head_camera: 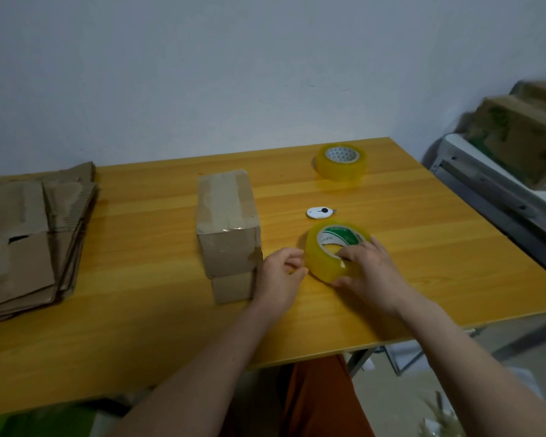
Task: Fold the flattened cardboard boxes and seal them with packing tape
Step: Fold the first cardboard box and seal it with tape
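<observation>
- Head view: tabletop [139,310] of yellow-orange wood grain fills the middle of the frame, with a pale wall behind it.
- Right hand [369,272] grips the near roll of packing tape [328,257], which lies flat on the tabletop; its fingers curl over the top rim into the core and its thumb presses the near outer wall.
- Left hand [281,275] sits just left of that roll, fingers curled with the fingertips toward the roll's side; whether it pinches a tape end or only touches the roll cannot be told.
- Small cardboard box [227,222] stands folded on the tabletop just left of the left hand, with tape running along its top and over its near face.
- Second, smaller box [232,288] lies against the near side of the first one, partly hidden by the left wrist.
- Stack of flattened cardboard boxes [26,241] rests at the left end of the tabletop, well apart from the hands.
- White cutter [320,212] with a black button lies just behind the gripped roll.
- Second roll of tape [341,162] lies flat farther back, near the far right corner.
- Blurred cartons [517,137] sit on a white ledge off to the right, beyond the tabletop.
</observation>
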A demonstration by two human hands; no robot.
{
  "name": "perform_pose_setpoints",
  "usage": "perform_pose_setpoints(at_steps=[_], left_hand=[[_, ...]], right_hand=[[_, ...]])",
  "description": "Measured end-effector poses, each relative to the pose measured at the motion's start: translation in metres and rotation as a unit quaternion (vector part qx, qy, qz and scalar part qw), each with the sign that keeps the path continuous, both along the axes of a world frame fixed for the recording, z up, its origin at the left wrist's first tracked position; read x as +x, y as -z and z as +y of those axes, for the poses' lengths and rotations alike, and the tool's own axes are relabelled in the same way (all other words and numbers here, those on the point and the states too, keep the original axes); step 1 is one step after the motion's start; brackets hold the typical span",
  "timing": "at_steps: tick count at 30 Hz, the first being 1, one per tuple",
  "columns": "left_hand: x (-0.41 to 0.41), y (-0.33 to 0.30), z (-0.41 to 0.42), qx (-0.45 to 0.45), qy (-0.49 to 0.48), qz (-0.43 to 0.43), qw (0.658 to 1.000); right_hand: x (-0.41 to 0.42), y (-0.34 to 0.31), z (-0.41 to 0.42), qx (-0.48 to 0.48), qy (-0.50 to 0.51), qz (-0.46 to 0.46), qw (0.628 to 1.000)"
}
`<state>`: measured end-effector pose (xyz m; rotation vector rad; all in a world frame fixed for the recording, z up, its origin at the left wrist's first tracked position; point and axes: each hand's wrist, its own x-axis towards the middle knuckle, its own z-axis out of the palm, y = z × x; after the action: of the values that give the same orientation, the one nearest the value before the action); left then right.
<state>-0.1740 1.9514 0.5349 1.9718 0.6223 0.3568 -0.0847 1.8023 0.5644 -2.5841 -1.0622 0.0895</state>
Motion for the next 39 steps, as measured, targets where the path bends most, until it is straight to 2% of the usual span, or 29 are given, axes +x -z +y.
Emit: perform_pose_setpoints(at_steps=[2, 9, 16, 22, 24, 28, 30, 32, 34, 36, 39], left_hand=[[-0.004, -0.004, 0.002, -0.034, -0.006, -0.026, 0.999], [-0.016, -0.022, 0.003, -0.048, -0.033, -0.095, 0.994], [-0.02, -0.042, -0.001, 0.114, -0.066, -0.131, 0.983], [-0.016, -0.057, 0.0, 0.026, -0.085, -0.163, 0.983], [-0.014, -0.063, -0.001, 0.057, -0.095, -0.195, 0.974], [-0.008, -0.085, 0.004, 0.201, -0.123, -0.24, 0.942], [-0.005, -0.097, 0.011, 0.223, -0.164, -0.234, 0.932], [-0.007, -0.106, 0.018, 0.224, -0.207, -0.217, 0.927], [-0.01, -0.107, 0.024, 0.178, -0.233, -0.193, 0.936], [-0.013, -0.107, 0.023, 0.058, -0.222, -0.197, 0.953], [-0.019, -0.109, 0.006, -0.112, -0.204, -0.216, 0.948]], right_hand=[[-0.002, -0.008, 0.0, 0.025, 0.005, 0.041, 0.999], [-0.001, -0.02, 0.005, 0.108, -0.037, 0.187, 0.976], [-0.01, -0.034, 0.004, 0.178, -0.098, 0.232, 0.951], [-0.016, -0.055, 0.0, 0.207, -0.114, 0.221, 0.946], [-0.018, -0.059, 0.0, 0.223, -0.108, 0.225, 0.942], [-0.024, -0.062, 0.002, 0.236, -0.128, 0.226, 0.936], [-0.026, -0.055, 0.002, 0.218, -0.144, 0.182, 0.948], [-0.027, -0.044, 0.003, 0.262, -0.133, 0.111, 0.949], [-0.033, -0.041, 0.007, 0.396, -0.064, 0.104, 0.91], [-0.037, -0.039, 0.015, 0.533, 0.019, 0.171, 0.829], [-0.041, -0.037, 0.036, 0.646, 0.068, 0.292, 0.702]])
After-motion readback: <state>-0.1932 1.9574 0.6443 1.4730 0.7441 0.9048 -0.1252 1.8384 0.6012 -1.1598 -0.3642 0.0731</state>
